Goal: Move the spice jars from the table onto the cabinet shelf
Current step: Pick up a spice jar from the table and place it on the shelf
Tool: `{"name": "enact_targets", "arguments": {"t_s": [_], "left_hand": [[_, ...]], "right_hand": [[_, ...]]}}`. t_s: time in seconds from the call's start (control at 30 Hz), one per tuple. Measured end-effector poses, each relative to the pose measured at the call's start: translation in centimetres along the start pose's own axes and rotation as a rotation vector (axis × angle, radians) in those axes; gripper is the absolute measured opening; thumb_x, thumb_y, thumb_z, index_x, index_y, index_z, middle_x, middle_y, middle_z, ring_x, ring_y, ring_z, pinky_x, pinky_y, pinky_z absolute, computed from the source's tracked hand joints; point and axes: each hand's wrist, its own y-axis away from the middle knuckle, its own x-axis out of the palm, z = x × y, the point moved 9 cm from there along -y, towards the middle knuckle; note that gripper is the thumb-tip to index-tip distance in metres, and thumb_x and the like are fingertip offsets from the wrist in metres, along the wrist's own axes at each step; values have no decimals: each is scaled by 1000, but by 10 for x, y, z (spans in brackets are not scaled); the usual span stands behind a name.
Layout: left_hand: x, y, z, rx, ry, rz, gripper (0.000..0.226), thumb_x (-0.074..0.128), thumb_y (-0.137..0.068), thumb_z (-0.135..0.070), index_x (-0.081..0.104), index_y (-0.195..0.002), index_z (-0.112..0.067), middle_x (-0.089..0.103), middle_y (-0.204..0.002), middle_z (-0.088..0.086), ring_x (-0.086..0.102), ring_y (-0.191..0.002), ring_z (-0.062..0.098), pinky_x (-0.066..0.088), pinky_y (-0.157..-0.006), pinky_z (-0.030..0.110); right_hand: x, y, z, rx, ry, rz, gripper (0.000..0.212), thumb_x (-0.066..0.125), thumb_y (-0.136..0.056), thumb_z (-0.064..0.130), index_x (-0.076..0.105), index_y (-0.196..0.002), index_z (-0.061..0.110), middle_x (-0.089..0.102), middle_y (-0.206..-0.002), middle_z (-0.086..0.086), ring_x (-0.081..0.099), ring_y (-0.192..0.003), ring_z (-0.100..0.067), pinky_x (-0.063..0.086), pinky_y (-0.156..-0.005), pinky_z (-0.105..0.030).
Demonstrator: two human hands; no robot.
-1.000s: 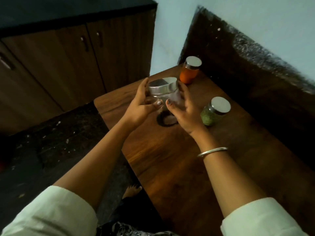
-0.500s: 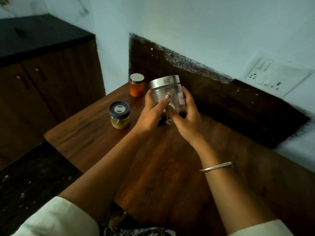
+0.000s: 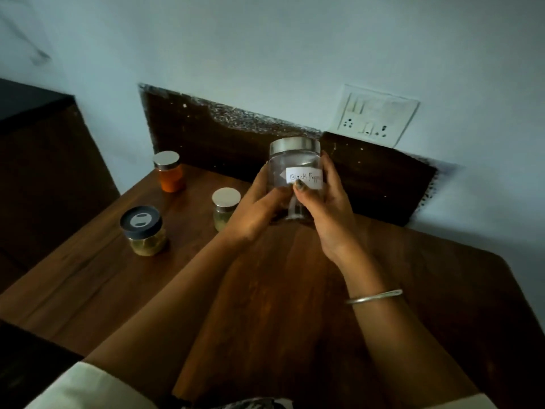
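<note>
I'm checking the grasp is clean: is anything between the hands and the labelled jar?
Nothing visible. The left hand and right hand both grip the labelled jar directly. The orange jar, the small pale jar and the black-lidded jar stand off to its left. The cabinet shelf is not in view.

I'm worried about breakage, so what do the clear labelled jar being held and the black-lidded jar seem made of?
Clear round labelled jar: probably glass, since it is see-through with bright glints, though clear plastic is possible; its shiny silver lid looks metal. Squat black-lidded jar: clear glossy body, glass or plastic; matte black lid looks plastic.
</note>
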Motion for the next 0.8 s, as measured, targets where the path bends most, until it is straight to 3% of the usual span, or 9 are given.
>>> {"name": "enact_targets", "arguments": {"t_s": [0.1,0.17,0.23,0.3,0.43,0.53,0.63,0.8], "left_hand": [[20,-5,-7,51,-75,180,87,58,-88,-1,2,-151,-24,51,-135,7,61,-105,14,53,-67,17],[27,-9,-12,87,-64,214,98,66,-81,-1,-2,-150,-19,50,-135,5,61,-109,13,54,-68,17],[33,-13,-17,121,-56,207,102,75,-72,-8,8,-149,-15,53,-128,0,61,-110,8,53,-75,19],[33,-15,-20,129,-35,178,104,75,-67,-13,10,-149,-15,51,-129,2,61,-109,5,53,-78,20],[42,-19,-29,161,-17,188,97,67,-71,-10,9,-149,-14,51,-127,-5,62,-106,0,53,-77,19],[47,-21,-30,152,-39,218,110,72,-66,-27,3,-151,-20,42,-144,2,52,-124,13,53,-92,32],[50,-21,-34,166,-107,236,111,70,-67,-34,-1,-151,-27,34,-150,0,45,-131,15,49,-100,35],[53,-24,-39,193,-185,253,109,71,-71,-31,-5,-151,-28,34,-151,-1,53,-122,11,49,-99,35]], "right_hand": [[-13,1,8,-28,40,-8,76,58,-89,22,12,-150,25,36,-148,0,46,-130,-15,48,-96,-27],[-14,3,14,-25,70,63,76,55,-90,27,7,-150,28,36,-145,4,46,-126,-7,47,-97,-24],[-19,5,17,3,63,138,91,66,-80,40,6,-149,36,34,-149,3,46,-128,-9,45,-102,-30],[-28,5,17,42,67,162,98,71,-76,31,5,-147,40,43,-145,-4,50,-127,-15,44,-102,-38],[-46,10,16,124,160,191,101,66,-71,23,2,-145,47,66,-112,-7,66,-102,-14,53,-78,-28],[-54,13,21,126,196,171,106,72,-68,24,3,-144,49,65,-108,-12,68,-90,-18,52,-67,-27],[-57,13,24,100,189,149,109,75,-68,25,1,-146,46,65,-111,-14,68,-90,-19,53,-69,-30],[-63,12,27,53,210,132,105,70,-70,21,1,-146,45,66,-113,-11,67,-99,-18,54,-73,-33]]}}
